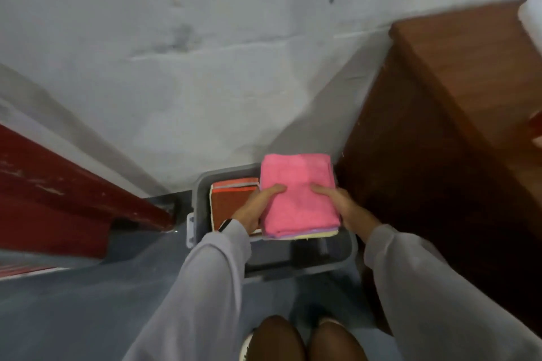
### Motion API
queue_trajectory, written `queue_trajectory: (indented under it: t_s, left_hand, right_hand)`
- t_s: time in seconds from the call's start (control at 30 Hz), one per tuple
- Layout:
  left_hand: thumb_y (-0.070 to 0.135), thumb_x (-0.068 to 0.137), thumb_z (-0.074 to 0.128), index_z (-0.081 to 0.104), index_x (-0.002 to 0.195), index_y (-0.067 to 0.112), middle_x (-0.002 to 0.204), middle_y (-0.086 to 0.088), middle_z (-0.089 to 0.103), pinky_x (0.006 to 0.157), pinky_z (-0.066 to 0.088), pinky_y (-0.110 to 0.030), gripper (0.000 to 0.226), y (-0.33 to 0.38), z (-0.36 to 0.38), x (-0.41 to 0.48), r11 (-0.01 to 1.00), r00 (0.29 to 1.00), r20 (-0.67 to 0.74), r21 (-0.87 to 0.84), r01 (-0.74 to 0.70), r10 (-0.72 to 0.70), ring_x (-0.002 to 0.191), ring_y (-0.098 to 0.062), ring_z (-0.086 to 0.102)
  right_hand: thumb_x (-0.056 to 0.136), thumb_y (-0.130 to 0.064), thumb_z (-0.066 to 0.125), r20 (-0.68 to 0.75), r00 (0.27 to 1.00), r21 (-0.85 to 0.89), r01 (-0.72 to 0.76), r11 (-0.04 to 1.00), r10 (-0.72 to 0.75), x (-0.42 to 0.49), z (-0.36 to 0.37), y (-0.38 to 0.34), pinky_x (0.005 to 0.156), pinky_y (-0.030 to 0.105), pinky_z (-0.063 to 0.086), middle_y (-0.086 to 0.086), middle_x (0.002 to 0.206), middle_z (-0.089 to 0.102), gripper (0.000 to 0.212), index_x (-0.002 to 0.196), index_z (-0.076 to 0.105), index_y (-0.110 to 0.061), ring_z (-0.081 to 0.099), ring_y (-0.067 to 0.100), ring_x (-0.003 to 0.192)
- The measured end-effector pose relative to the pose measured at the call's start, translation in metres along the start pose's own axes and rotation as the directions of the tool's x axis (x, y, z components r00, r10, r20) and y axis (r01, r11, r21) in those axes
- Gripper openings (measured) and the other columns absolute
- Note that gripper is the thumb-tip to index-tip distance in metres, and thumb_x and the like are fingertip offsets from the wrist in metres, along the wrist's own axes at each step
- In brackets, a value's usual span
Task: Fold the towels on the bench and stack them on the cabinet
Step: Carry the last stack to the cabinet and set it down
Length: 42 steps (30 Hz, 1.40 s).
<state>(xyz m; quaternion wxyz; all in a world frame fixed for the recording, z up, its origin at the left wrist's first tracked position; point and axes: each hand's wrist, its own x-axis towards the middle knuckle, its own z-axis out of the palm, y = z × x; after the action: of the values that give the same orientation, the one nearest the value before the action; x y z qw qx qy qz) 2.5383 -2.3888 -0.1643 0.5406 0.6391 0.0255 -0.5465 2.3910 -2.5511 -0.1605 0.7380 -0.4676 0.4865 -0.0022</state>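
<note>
A small stack of folded towels with a pink towel [296,190] on top is held above a grey plastic bin [337,258] on the floor. Purple and pale yellow edges [308,234] show under the pink one. My left hand [261,205] grips the stack's left side, thumb on top. My right hand [343,205] grips its right side the same way. More folded towels, the top one brown-orange [231,202], lie in the bin's left half. The brown wooden cabinet [457,97] stands directly to the right.
A dark red bench [73,184] runs along the left by the grey wall. A white object [532,14] sits on the cabinet's far right corner. My shoes [302,340] stand on the blue-grey floor in front of the bin.
</note>
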Motion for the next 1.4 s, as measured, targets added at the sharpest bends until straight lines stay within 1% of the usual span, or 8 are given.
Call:
queue_trajectory:
  t_s: [0.47,0.6,0.73,0.83,0.93,1.07,1.17,1.4]
  left_hand:
    - [0.039,0.080,0.082,0.060,0.132,0.006,0.121,-0.014,0.072,0.091,0.060,-0.050,0.065,-0.155,-0.010,0.250,0.974,0.964,-0.161,-0.051,-0.220,0.210,0.105,-0.031,0.072]
    - [0.051,0.068,0.079,0.026,0.154,0.014,0.150,-0.009,0.047,0.113,0.044,-0.048,0.108,-0.195,-0.023,0.291,0.924,0.916,-0.179,0.212,-0.320,0.358,0.133,-0.025,0.053]
    - [0.060,0.074,0.068,0.017,0.160,0.015,0.158,-0.009,0.039,0.120,0.035,-0.050,0.109,-0.200,-0.020,0.291,0.904,0.911,-0.116,0.223,-0.365,0.396,0.143,-0.025,0.042]
    - [0.054,0.090,0.058,0.004,0.162,0.010,0.166,-0.021,0.021,0.125,0.023,-0.044,0.101,-0.187,0.002,0.269,0.889,0.904,-0.219,0.366,-0.274,0.368,0.151,-0.034,0.028]
    - [0.030,0.100,0.056,0.015,0.160,-0.001,0.162,-0.033,0.019,0.122,0.022,-0.048,0.079,-0.183,0.014,0.256,0.503,0.653,-0.274,0.843,-0.191,0.706,0.149,-0.044,0.026]
    - [0.025,0.102,0.047,0.032,0.158,0.005,0.164,-0.019,0.029,0.123,0.024,-0.056,0.061,-0.186,0.003,0.285,-0.188,0.571,0.309,0.947,-0.262,0.761,0.155,-0.034,0.019]
    - [0.035,0.105,0.028,0.034,0.158,0.006,0.165,-0.017,0.027,0.123,0.022,-0.057,0.061,-0.193,-0.001,0.304,-0.162,0.660,0.258,0.965,-0.205,0.705,0.156,-0.034,0.016]
    - [0.034,0.105,0.028,0.026,0.161,0.008,0.168,-0.017,0.017,0.124,0.018,-0.056,0.062,-0.213,-0.005,0.328,-0.175,0.592,0.242,0.970,-0.170,0.768,0.157,-0.033,0.011]
  right_hand:
    - [0.075,-0.054,0.082,-0.194,0.958,-0.366,0.131,0.921,-0.213,0.241,-0.027,0.135,0.098,0.046,0.055,0.018,0.121,0.072,0.074,0.127,0.067,-0.003,0.069,0.036,0.110]
    - [0.093,-0.031,0.063,-0.281,0.852,-0.830,0.015,0.558,-0.441,0.222,0.000,0.148,0.098,0.045,0.049,0.027,0.136,0.058,0.065,0.142,0.043,0.006,0.059,0.043,0.122]
    - [0.092,-0.025,0.051,0.104,0.766,-0.995,0.084,-0.062,-0.634,0.223,0.015,0.169,0.124,0.054,0.020,0.029,0.164,0.020,0.077,0.159,0.022,-0.001,0.021,0.046,0.151]
    - [0.102,-0.032,0.041,0.319,0.750,-0.945,0.209,-0.250,-0.579,0.241,0.017,0.165,0.127,0.051,0.001,0.022,0.169,0.007,0.068,0.162,0.021,-0.008,0.005,0.038,0.157]
    - [0.107,-0.040,0.035,0.329,0.776,-0.944,0.246,-0.222,-0.538,0.260,0.011,0.164,0.127,0.050,-0.002,0.018,0.170,0.003,0.067,0.163,0.015,-0.009,0.001,0.036,0.157]
    - [0.104,-0.037,0.031,0.332,0.783,-0.934,0.194,-0.300,-0.526,0.283,-0.009,0.168,0.125,0.055,0.011,0.023,0.168,0.009,0.069,0.163,0.013,-0.006,0.005,0.040,0.156]
    - [0.102,-0.043,0.012,0.380,0.761,-0.917,0.236,-0.321,-0.526,0.295,-0.025,0.175,0.124,0.056,0.016,0.025,0.167,0.012,0.072,0.162,0.016,-0.003,0.009,0.041,0.156]
    - [0.102,-0.047,0.003,0.345,0.709,-0.936,0.210,-0.283,-0.615,0.316,-0.020,0.199,0.124,0.056,0.011,0.024,0.169,0.003,0.073,0.163,0.009,-0.007,0.002,0.040,0.157]
